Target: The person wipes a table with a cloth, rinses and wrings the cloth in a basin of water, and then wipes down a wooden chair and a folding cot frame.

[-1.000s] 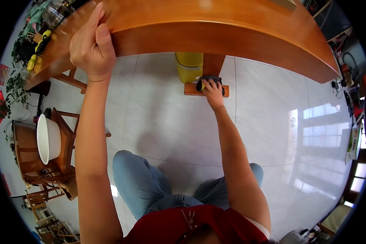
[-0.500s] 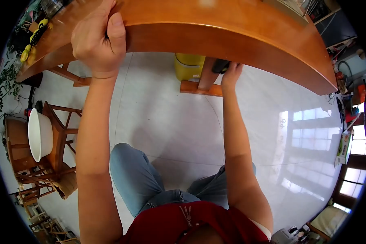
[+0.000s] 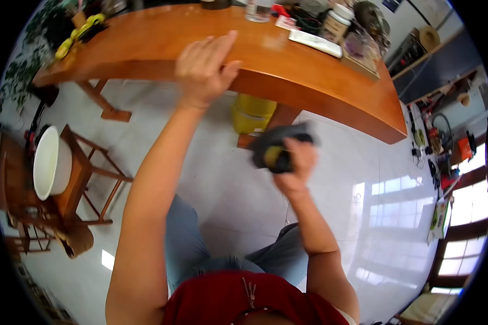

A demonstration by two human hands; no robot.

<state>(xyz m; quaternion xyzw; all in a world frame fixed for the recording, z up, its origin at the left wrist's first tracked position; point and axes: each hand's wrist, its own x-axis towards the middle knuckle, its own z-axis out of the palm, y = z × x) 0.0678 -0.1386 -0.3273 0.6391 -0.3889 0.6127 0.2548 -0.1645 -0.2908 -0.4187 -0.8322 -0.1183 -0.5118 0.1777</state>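
Now, L grip (image 3: pixel 206 70) flat at table (image 3: pixel 146 38), R grip (image 3: pixel 301 161) curled round blurry blk item (image 3: pixel 271 143), bottle lbl (image 3: pixel 334 27) illegible

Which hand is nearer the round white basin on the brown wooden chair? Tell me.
Left. The left hand is over the front edge of the orange-brown wooden table, right of the basin; the right hand, holding a blurred dark object, is farther right.

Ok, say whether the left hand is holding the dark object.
No, the right hand holds the dark object while the left hand is open by the table.
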